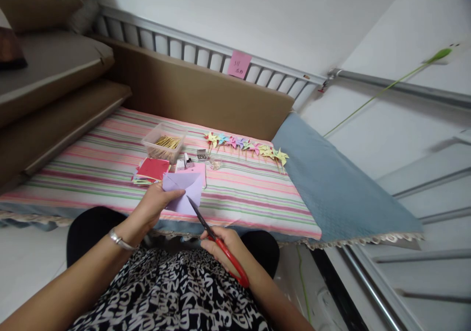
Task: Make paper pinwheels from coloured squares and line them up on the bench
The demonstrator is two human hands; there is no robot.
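**While the left hand pins the purple paper, the scissors point at its middle**

As the head camera looks down, I can see the purple paper held up over the near edge of the striped surface, in front of the stack of paper. The left hand pinches it, thumb lying flat on top near the centre and the other fingers mostly hidden. The right hand has its fingers closed around the handles of the red-handled scissors, with the tips near the thumb. The blades look shut or nearly so; whether they touch the sheet, I can't tell. Faint lines run across the paper, and from here I couldn't swear whether they are folds or cuts.

To cut well, I'd pinch firmly enough that the sheet doesn't sag, yet pull the thumb back from the blade's path. Better to turn the paper than twist the wrist, and to follow a line with slow, short snips, because running through the centre would probably spoil the piece. Past it lie a tub of sticks and a row of pinwheels, well apart from the blades.
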